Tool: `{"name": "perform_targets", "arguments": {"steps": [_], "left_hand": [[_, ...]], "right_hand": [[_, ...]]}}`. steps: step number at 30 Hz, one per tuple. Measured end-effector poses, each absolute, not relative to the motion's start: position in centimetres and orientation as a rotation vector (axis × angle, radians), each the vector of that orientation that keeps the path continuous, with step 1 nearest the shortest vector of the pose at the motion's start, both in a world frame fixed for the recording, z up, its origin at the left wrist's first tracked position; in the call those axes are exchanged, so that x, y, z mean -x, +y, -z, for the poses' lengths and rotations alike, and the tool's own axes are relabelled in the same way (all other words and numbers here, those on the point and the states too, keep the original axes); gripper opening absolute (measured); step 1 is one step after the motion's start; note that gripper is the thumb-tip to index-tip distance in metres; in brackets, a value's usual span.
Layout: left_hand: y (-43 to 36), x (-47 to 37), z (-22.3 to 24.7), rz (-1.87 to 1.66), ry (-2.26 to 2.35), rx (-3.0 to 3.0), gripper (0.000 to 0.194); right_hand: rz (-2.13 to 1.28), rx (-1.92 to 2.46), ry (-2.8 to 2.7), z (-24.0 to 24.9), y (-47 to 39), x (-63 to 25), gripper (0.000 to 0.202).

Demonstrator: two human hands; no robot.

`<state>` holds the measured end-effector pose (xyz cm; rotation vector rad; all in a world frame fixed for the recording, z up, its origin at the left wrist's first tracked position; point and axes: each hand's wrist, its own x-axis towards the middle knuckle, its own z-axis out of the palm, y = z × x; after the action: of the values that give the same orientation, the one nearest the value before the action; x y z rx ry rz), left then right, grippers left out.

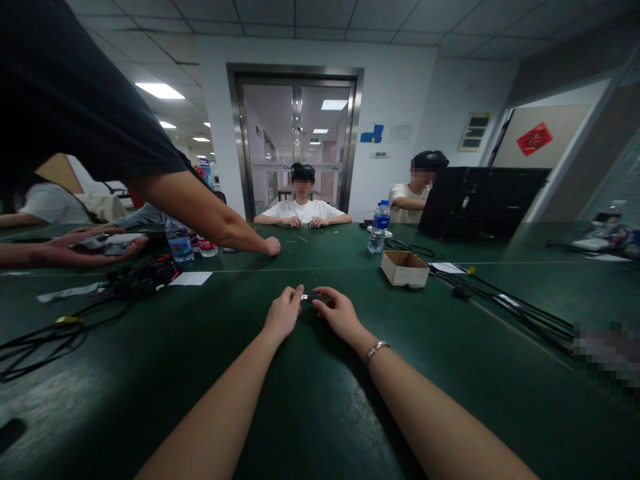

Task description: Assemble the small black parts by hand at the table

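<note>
A small dark rod with a silvery end is held between both hands, just above or on the green table; its exact kind is too small to tell. My left hand is closed, thumb and fingers pinching the silvery end. On the other side, my right hand pinches the dark end with thumb and forefinger, and a metal bracelet circles that wrist. My fingers partly hide both ends of the rod.
An open cardboard box and a water bottle stand ahead on the right, near black cables. At left, another person's arm reaches across the green table, and their other palm holds small metallic pieces.
</note>
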<state>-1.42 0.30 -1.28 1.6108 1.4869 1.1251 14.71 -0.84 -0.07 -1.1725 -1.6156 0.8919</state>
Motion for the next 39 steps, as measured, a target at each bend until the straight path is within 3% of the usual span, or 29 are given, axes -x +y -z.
{"name": "perform_targets", "arguments": {"steps": [8,11,18,25,28,35,39], "left_hand": [[-0.5,1.4,0.4,-1.141,1.222,-1.589,0.018],[-0.2,1.4,0.8,-1.162,1.246,-1.613,0.022],[0.6,1.6,1.7,-1.105,1.435,-1.652,0.054],[-0.4,1.4,0.6,-1.211,1.21,-1.551,0.032],[-0.3,1.5,0.7,-1.198,1.213,-1.536,0.032],[0.6,1.5,1.5,-1.136,1.396,-1.588,0.052],[0.3,1.5,1.2,-1.216,1.307,-1.528,0.039]], "right_hand": [[-0.889,1.161,-1.612,0.2,-0.7,-14.8,0.029],[-0.888,1.167,-1.619,0.1,-0.8,-14.7,0.03],[-0.861,1.166,-1.651,0.0,-0.8,-14.7,0.031],[-0.888,1.162,-1.598,0.4,-0.5,-14.9,0.03],[-0.883,1.162,-1.61,0.4,-0.6,-14.9,0.03],[-0.881,1.148,-1.641,0.2,-0.7,-14.8,0.031],[-0.879,1.168,-1.627,0.3,-0.6,-14.8,0.031]]}}
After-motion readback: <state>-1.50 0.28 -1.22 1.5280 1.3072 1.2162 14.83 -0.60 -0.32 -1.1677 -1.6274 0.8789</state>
